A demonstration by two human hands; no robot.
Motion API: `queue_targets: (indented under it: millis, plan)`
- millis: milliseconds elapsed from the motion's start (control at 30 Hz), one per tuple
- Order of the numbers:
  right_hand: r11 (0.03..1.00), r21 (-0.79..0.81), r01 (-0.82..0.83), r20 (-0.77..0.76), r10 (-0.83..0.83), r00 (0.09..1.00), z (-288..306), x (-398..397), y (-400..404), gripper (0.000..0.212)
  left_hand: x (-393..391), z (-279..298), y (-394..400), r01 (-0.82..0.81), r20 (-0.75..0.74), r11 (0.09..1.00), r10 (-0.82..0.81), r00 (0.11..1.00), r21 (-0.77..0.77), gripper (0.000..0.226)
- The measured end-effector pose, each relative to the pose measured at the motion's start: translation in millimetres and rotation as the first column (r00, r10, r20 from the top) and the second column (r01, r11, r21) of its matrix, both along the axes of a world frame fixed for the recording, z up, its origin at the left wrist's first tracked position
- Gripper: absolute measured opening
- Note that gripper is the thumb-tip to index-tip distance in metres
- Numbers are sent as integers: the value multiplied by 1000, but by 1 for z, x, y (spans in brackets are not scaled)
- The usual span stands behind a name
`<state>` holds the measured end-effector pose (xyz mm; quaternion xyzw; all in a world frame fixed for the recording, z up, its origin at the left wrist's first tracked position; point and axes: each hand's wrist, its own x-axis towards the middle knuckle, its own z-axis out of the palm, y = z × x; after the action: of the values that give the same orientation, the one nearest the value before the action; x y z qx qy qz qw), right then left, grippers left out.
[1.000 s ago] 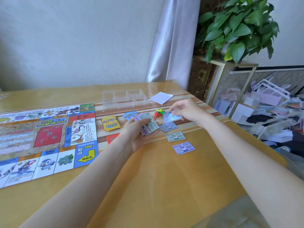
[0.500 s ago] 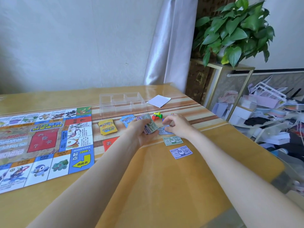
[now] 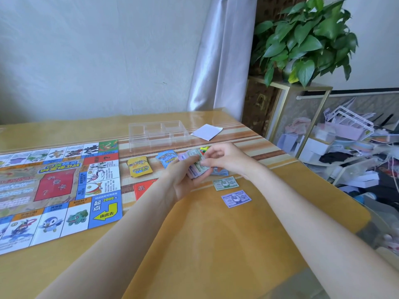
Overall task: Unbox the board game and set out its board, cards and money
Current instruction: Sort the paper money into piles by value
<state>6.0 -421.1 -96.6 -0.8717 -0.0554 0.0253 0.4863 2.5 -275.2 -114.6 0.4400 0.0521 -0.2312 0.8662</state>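
Observation:
The game board (image 3: 58, 186) lies unfolded on the left of the table. My left hand (image 3: 183, 180) grips a stack of paper money (image 3: 194, 162) above the table's middle. My right hand (image 3: 224, 158) pinches the top note of that stack. Three kinds of notes lie to the right: a blue-grey one (image 3: 222, 171) partly under my right hand, a green one (image 3: 226, 183) and a purple one (image 3: 236, 198). A yellow card pile (image 3: 138, 167), a blue card pile (image 3: 167, 157) and a red card (image 3: 143, 188) sit beside the board.
A clear plastic tray (image 3: 157, 134) and a white paper (image 3: 206, 132) lie at the table's far side. Small coloured tokens (image 3: 204, 148) peek out behind my right hand. A potted plant (image 3: 302, 39) and a cluttered shelf (image 3: 349, 143) stand past the table's right edge.
My right hand laid a blue-grey note on the table above the green one, then came back to the stack in my left hand and now pinches its top note.

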Motion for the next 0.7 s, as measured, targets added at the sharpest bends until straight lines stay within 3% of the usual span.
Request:
queue_targets:
  millis: [133, 233, 433, 567, 700]
  plan:
    - [991, 118, 55, 30, -59, 998, 2, -5, -2, 22, -7, 3, 1, 67, 35, 997, -65, 997, -41, 19]
    - [991, 119, 68, 45, -74, 996, 5, -8, -4, 16, -8, 1, 5, 70, 74, 997, -69, 995, -12, 29]
    - [937, 254, 241, 85, -269, 959, 15, -7, -17, 17, -10, 0, 9, 23, 41, 1000, -24, 999, 20, 28]
    - [986, -97, 136, -45, -141, 989, 16, -15, -34, 11, -9, -2, 16, -40, -6, 999, 40, 999, 16, 26]
    - [937, -350, 19, -100, -58, 993, 0, -21, -34, 14, -13, -6, 17, -45, -23, 998, 46, 999, 53, 31]
